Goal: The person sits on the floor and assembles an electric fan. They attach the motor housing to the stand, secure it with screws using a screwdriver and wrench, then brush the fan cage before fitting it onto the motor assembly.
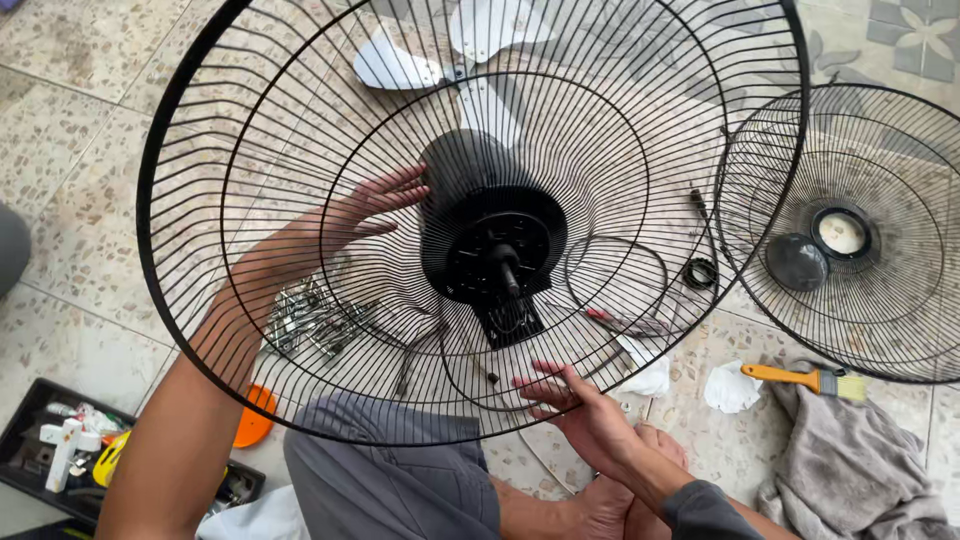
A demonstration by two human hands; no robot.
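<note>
Both hands work on one black wire fan guard (300,200), which fills the middle and upper left of the frame, tilted up off the tiled floor (70,130). Left hand (375,205) reaches behind the wires with fingers spread flat against the black fan motor housing (470,190), apparently steadying it so the guard sits centred around the hub. Right hand (570,395), at the lower centre, pinches the wires near the guard's lower rim, taking its weight. A second guard (880,290) lies flat at the right edge, well apart, holding one dark round cap (796,262) beside its pale centre disc (842,233). One white fan blade set (450,50) rests on the floor at the top, seen through the wires. At the lower right lie one yellow-handled paintbrush (805,379) on a grey cloth (850,470) and two crumpled white tissues (730,388). One black tool tray (30,420) sits at the lower left, with an orange disc (255,420) beside it.
</note>
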